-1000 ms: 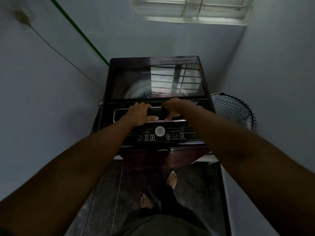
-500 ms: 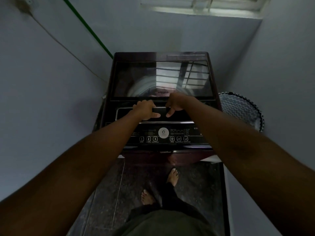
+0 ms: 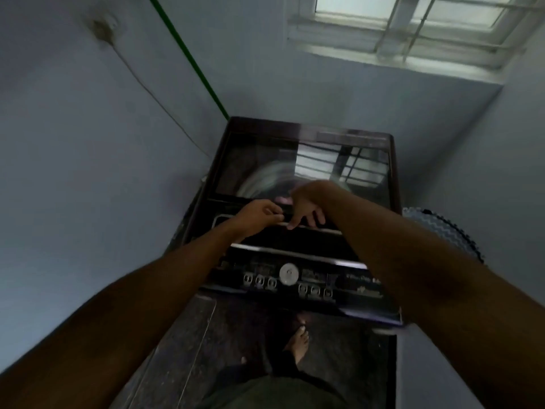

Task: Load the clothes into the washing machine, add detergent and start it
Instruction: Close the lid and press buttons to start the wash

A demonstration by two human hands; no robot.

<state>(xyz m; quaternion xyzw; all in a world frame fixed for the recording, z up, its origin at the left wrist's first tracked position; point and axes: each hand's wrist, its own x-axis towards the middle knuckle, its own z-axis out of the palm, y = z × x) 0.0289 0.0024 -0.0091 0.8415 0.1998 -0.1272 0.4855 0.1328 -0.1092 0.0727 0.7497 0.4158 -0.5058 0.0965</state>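
both hands – left hand, right hand – grip curled on lid front edge of washing machine, centre against far wall. step: opening lid – next lift it up, then load clothes.

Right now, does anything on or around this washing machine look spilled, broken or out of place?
Nothing stands out. Both hands, left hand and right hand, are at the front edge of the washing machine lid; no spill shows.
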